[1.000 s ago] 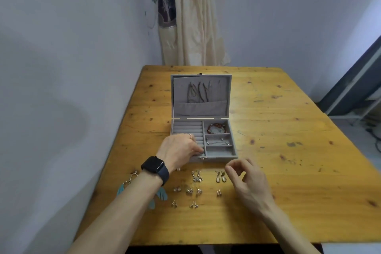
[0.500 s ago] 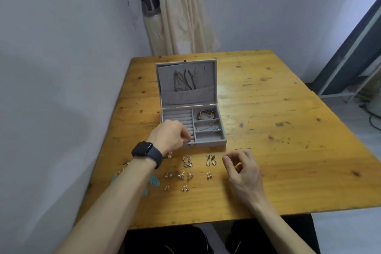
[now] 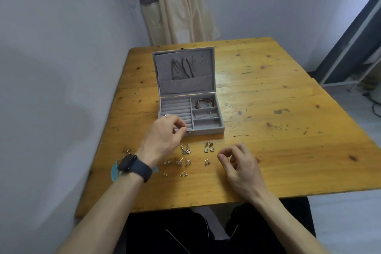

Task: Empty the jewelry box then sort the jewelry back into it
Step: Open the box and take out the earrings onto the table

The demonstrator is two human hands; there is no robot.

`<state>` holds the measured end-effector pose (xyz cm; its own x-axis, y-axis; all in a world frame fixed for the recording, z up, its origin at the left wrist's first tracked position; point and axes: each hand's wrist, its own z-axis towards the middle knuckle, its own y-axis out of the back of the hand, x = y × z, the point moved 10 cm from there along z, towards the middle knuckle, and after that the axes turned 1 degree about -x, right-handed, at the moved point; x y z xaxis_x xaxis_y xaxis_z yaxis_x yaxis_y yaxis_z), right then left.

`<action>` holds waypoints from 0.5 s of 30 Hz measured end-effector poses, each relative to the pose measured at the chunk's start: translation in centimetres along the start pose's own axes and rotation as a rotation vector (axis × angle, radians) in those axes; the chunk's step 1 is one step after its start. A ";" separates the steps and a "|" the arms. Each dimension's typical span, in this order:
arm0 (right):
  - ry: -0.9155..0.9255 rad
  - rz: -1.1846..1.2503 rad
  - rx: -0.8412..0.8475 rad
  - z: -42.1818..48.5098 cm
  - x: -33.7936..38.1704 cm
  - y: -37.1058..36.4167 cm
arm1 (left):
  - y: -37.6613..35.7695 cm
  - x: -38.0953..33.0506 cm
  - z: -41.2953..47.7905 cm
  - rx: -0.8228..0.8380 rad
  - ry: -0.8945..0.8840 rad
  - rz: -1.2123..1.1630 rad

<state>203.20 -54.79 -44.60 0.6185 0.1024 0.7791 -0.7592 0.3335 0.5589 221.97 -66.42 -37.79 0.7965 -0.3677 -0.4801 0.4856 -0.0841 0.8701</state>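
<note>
The grey jewelry box (image 3: 208,131) stands open on the wooden counter (image 3: 288,130), its lid (image 3: 206,62) raised at the far side with dark necklaces (image 3: 182,68) hanging inside it. In the box's right half, the compartment farthest from the person holds a red bead bracelet (image 3: 203,102), and the one next nearer holds a silver bangle (image 3: 204,115). The box's left half is a set of padded ring rows (image 3: 175,107). The left hand (image 3: 165,136), with a ring (image 3: 165,116) on one finger and a dark watch (image 3: 134,166) on the wrist, reaches over the near left corner of the box. Its fingertips are drawn together at the nearest ring rows, but whether they pinch anything cannot be told. The right hand (image 3: 239,163) lies on the counter in front of the box, off its near right corner, with fingers loosely curled and nothing visible in them. Between the hands, just in front of the box, lie a pair of pale drop earrings (image 3: 208,147), a sparkly dangling pair (image 3: 185,149) and, nearer the person, several small stud earrings (image 3: 179,162). Teal feather earrings (image 3: 114,171) lie in front of the box and well to its left, partly hidden under the left wrist.
</note>
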 end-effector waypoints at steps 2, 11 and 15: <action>0.062 -0.074 0.038 -1.1 0.1 -0.5 | -0.5 -1.1 -2.8 0.015 -0.038 0.007; 0.204 -0.305 0.114 -2.6 1.4 -2.2 | -5.6 -3.0 -8.1 0.053 -0.119 0.179; 0.187 -0.282 0.101 -2.5 1.2 -2.0 | -5.9 -2.7 -8.4 0.023 -0.113 0.141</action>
<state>206.02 -52.96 -45.49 0.8259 0.1920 0.5301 -0.5638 0.2795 0.7772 219.95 -57.19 -42.53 0.8097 -0.4793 -0.3385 0.3628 -0.0446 0.9308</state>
